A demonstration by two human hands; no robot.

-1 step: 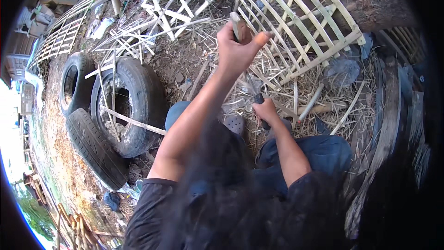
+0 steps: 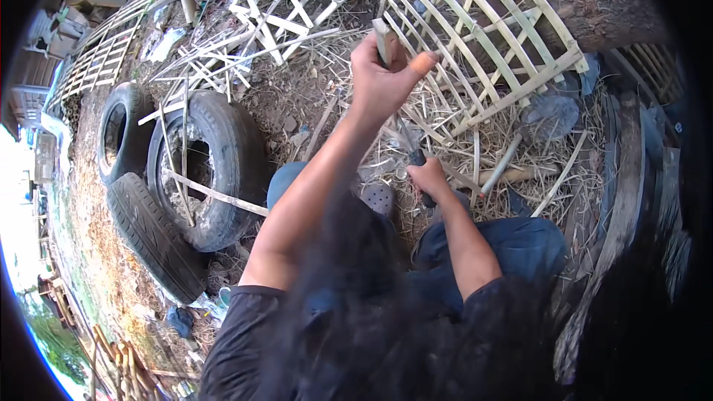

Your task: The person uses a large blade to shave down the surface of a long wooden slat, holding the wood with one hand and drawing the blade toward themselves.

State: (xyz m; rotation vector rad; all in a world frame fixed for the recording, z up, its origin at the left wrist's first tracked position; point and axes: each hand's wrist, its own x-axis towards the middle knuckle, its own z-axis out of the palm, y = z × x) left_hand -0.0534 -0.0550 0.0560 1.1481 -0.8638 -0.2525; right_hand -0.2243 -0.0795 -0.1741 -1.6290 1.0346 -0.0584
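Observation:
My left hand [image 2: 377,85] is raised at the centre, its fingers closed around a pale bamboo strip [image 2: 382,28] whose end pokes up above the fist. An orange patch covers the tip of its thumb. Below and to the right, my right hand [image 2: 428,177] grips the black handle of a knife [image 2: 417,157]. The narrow blade slants up from the handle toward the underside of my left hand. Whether the blade touches the strip cannot be made out. A thin strip with a reddish tip [image 2: 481,193] ends just right of my right hand.
Woven bamboo lattice panels [image 2: 483,30] lean at the top. Old tyres [image 2: 226,171] lie at the left, with bamboo sticks across one. Shavings [image 2: 505,126] litter the ground around a clear plastic bag [image 2: 551,115]. A weathered plank [image 2: 620,208] runs along the right. My grey shoe [image 2: 377,197] is below my hands.

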